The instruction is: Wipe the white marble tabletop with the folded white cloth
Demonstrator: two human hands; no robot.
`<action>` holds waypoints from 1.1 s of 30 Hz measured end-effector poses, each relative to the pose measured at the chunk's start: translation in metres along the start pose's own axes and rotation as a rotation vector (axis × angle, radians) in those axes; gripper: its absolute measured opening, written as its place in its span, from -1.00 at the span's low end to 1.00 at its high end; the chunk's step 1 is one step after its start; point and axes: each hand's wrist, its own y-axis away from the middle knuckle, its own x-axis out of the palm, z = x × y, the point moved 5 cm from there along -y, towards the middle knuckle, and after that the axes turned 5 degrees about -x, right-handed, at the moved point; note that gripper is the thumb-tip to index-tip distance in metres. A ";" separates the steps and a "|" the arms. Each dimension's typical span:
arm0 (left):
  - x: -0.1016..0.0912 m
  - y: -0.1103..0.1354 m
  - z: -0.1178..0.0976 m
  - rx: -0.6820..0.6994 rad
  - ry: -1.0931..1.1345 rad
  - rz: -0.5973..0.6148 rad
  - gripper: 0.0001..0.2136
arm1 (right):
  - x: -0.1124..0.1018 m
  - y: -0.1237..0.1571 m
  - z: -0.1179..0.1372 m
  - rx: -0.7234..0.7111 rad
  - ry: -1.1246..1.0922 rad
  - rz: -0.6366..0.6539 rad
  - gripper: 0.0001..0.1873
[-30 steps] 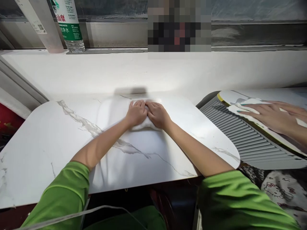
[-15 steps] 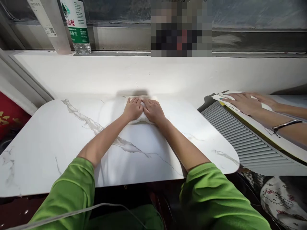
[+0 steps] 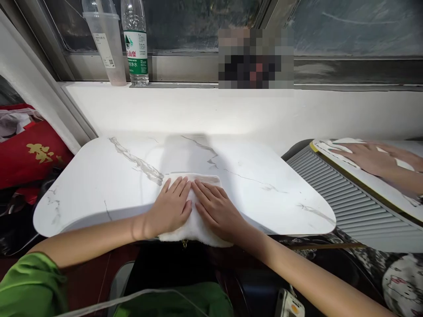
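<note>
At the marble tabletop's (image 3: 264, 176) near edge: your hands on a white cloth (image 3: 194, 229).
Left hand (image 3: 172, 209) and right hand (image 3: 216, 209) lie flat, fingers pressed together.

Cloth (image 3: 194, 229) lies on the near edge of the table (image 3: 251, 193), overhanging it; left hand (image 3: 170, 209) and right hand (image 3: 218, 211) rest flat on it, side by side. Bottle (image 3: 135, 44) and cup (image 3: 105, 44) stand on the far-left sill, cup left of bottle. Another person's hand (image 3: 370, 158) lies on a board (image 3: 380, 185) at right.

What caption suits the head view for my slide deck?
Both hands, left hand and right hand, press a white cloth flat at the marble table's near edge.
</note>
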 end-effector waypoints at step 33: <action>-0.010 -0.062 0.118 -0.262 -0.008 -0.086 -0.53 | 0.054 -0.137 -0.008 0.043 0.007 -0.078 -0.42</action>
